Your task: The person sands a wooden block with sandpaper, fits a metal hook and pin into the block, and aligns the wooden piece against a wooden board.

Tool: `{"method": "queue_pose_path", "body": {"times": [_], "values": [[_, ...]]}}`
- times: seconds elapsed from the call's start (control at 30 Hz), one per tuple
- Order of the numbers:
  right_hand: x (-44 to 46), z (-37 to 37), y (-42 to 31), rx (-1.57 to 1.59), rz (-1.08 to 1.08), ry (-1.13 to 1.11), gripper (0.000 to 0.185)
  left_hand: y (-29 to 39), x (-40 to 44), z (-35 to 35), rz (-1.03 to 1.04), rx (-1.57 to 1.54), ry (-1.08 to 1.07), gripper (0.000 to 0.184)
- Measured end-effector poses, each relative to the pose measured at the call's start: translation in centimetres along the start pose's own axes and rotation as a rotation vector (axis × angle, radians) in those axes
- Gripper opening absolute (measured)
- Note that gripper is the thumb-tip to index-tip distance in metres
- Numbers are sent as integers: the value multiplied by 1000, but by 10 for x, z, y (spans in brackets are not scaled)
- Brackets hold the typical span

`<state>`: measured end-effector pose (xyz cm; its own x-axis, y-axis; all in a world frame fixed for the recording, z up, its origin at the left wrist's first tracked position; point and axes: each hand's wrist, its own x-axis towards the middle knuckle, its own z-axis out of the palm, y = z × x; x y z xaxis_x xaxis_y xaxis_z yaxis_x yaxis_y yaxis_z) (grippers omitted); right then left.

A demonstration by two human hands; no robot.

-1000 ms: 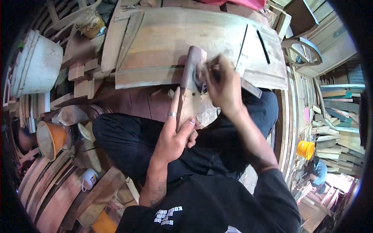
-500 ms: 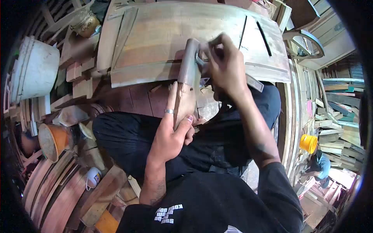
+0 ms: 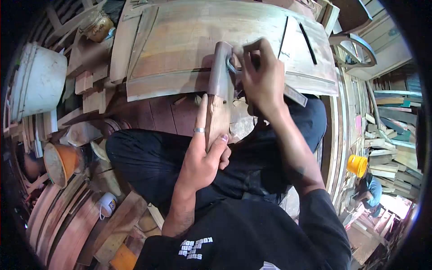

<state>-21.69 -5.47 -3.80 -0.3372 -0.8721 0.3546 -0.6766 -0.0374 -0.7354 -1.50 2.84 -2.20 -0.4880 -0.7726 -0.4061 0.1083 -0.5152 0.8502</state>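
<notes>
As left hand [image 3: 198, 164] is clasping wooden block [image 3: 219, 114], seemingly for steadiness, right hand [image 3: 263, 78] is curling beside far end, hold unclear.

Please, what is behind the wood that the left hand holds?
A wide board shows behind the upper part of the wood; what the wood and left hand cover cannot be seen.

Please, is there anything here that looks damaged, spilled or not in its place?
One thing stands out: the wooden piece in the left hand looks rough and uneven just below the dark, rounded part, which looks smoother. It may be chipped or only rough-cut; I cannot tell. I see no clear spill.
</notes>
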Motion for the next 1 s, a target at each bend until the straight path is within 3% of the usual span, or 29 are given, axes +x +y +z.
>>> {"method": "queue_pose_path", "body": {"times": [0.13,0.3,0.33,0.4,0.43,0.47,0.53,0.57,0.6,0.7,0.73,0.87,1.0], "values": [[-16,-2,3,78,-122,-37,21,-1,4,-2,50,-9,14,84],[9,-7,4,34,-5,-34,25,1,1,-3,11,48,8,83],[15,-2,6,193,143,-73,24,4,4,-3,18,45,17,83],[-2,-9,-1,125,-75,-89,23,3,2,-3,18,70,30,83],[-11,-12,-5,277,28,-240,22,1,3,-5,36,77,15,83],[-16,-16,-8,250,-6,-241,19,0,5,-5,45,81,4,83],[-1,-10,5,146,27,-215,20,-2,3,-6,4,53,-14,86],[9,-6,11,122,-7,-96,20,-1,2,-3,9,71,3,84],[16,-10,0,170,153,-127,20,0,2,-2,29,91,19,83],[-7,-6,6,219,74,-176,21,-2,3,-2,49,68,13,82],[-13,-7,7,193,-100,-151,22,-3,4,-2,42,55,13,82],[3,3,9,136,27,-36,25,0,4,3,42,6,18,85],[-20,-1,-2,73,-109,-11,28,2,0,6,0,-27,5,86]]}}
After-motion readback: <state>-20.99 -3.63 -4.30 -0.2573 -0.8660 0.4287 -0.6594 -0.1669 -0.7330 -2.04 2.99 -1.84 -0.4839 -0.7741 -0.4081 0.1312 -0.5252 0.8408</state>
